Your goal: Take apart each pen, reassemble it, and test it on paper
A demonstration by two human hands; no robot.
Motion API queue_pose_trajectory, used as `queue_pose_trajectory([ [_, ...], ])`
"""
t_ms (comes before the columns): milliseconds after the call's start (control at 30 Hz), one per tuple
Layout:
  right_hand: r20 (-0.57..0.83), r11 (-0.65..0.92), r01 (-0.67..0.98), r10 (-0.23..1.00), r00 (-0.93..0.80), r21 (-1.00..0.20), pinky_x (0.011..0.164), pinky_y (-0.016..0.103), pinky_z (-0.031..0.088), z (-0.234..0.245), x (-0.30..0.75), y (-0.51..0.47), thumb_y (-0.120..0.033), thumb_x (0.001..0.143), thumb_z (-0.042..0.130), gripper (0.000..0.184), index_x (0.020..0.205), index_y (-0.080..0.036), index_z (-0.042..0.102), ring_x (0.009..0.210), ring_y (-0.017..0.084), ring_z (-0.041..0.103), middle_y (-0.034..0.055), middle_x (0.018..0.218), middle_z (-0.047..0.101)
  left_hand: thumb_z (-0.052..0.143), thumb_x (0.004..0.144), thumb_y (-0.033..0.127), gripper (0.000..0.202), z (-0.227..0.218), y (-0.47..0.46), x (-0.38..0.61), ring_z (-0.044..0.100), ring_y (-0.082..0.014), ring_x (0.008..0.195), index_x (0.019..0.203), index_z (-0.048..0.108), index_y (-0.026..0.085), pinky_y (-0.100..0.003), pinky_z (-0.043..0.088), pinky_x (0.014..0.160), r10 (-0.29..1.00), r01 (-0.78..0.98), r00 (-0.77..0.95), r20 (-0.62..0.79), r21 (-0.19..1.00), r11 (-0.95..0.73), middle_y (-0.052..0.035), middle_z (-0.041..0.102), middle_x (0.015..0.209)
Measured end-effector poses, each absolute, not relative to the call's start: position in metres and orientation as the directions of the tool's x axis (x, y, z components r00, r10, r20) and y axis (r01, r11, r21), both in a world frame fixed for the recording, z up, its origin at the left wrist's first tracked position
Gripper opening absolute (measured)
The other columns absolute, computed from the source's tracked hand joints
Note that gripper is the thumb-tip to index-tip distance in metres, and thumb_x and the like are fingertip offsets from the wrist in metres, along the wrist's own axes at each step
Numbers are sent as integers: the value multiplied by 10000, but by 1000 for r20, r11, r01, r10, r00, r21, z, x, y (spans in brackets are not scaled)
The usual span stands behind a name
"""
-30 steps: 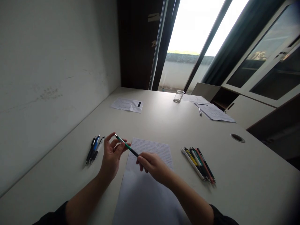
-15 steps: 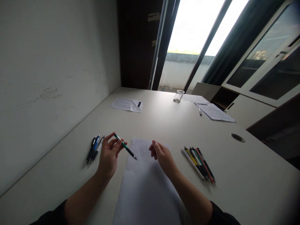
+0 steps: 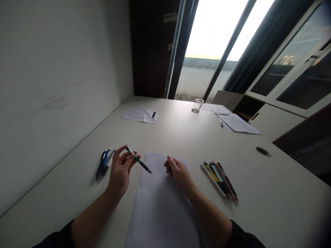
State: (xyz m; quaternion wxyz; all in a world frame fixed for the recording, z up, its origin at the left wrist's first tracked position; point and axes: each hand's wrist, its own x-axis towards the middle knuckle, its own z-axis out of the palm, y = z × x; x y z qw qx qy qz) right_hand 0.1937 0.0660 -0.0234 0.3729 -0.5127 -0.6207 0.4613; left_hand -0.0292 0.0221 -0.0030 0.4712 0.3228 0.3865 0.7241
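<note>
The pale bench carries a written sheet running in from its near edge. The right hand rests on the sheet's far end, fingers loosely curled, holding nothing. The left hand, toward the left edge, pinches a green pen, slanting over the sheet's far left corner, tip pointing right.
</note>
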Motion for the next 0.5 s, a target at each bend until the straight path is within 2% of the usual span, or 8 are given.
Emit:
queue_pose_trajectory([
  [300,-2,70,328,976,-217,-942,540,251,395,-23,193,66,-629,941,374,553,730,-187,629,517,142,519,2,566,579,749,816,295,583,1,19,-26,720,-185,899,1317,452,313,-426,544,921,941,-426,-326,88,875,-229,-20,708,988],
  [500,-1,76,336,975,-224,-939,540,249,398,-24,193,66,-604,949,377,533,742,-183,631,525,141,521,1,575,584,766,797,283,528,-1,22,-28,719,-178,889,1260,511,272,-421,531,944,930,-443,-363,66,865,-234,-22,711,961],
])
